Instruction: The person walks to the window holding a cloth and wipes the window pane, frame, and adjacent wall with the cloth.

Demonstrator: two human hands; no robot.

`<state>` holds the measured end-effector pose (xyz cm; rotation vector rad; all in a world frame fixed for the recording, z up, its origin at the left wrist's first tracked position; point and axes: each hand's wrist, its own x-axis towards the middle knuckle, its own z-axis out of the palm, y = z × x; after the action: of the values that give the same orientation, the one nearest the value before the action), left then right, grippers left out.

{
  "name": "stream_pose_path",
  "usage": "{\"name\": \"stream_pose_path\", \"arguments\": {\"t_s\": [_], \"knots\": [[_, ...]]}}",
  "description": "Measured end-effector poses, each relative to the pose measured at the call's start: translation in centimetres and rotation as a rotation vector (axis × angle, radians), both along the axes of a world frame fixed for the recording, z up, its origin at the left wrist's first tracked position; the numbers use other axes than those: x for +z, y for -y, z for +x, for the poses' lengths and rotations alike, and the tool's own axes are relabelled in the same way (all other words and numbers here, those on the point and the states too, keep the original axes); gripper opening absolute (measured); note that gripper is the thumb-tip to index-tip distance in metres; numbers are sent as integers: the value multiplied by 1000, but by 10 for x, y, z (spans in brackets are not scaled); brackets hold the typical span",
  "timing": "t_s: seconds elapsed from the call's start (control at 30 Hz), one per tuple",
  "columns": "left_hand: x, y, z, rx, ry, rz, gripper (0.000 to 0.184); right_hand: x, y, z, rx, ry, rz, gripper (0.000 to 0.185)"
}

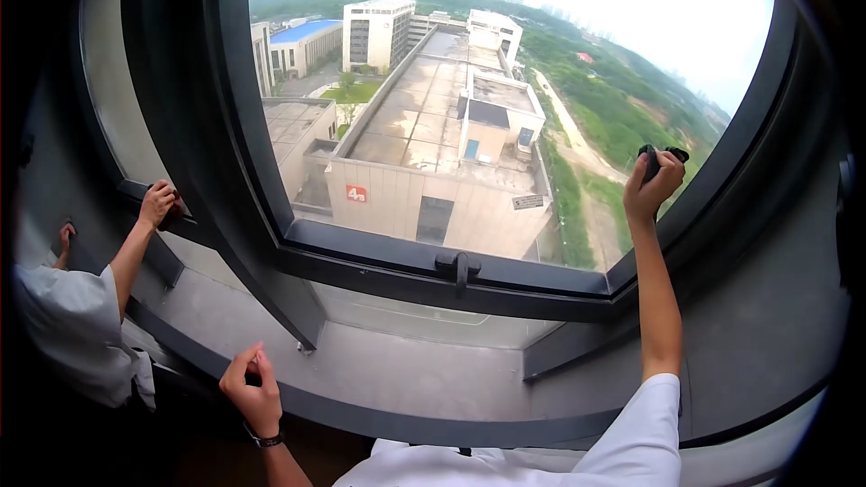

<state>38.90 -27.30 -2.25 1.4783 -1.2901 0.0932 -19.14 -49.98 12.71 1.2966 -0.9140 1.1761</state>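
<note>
My right hand (656,182) is raised at the right side of the large window pane (433,144), its fingers wrapped round a black object (651,162) whose details are hidden. Low on the left, my left hand (253,388) hangs in front of the dark sill, with a dark band (263,437) at the wrist. Its thumb and fingertips are pressed together, and what they hold, if anything, is too small to tell. A black window handle (460,268) sits at the middle of the lower frame, between my two hands and touched by neither.
At the left, another person in a grey shirt (77,325) holds a dark object at the neighbouring window with one hand (158,204). A dark rail (406,419) crosses below the window, before a grey ledge (406,365). Outside are rooftops and greenery.
</note>
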Motion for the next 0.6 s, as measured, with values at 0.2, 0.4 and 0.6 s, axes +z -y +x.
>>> {"name": "stream_pose_path", "arguments": {"t_s": [0.2,0.4,0.6], "knots": [[-10,-1,6,46,86,17,12,87,10,-8,-76,121,-192,21],[7,-8,-2,51,113,109,21,46,-2,-11,-32,128,-115,20],[11,-6,-8,59,111,105,21,1,-13,-25,21,124,-20,22]]}}
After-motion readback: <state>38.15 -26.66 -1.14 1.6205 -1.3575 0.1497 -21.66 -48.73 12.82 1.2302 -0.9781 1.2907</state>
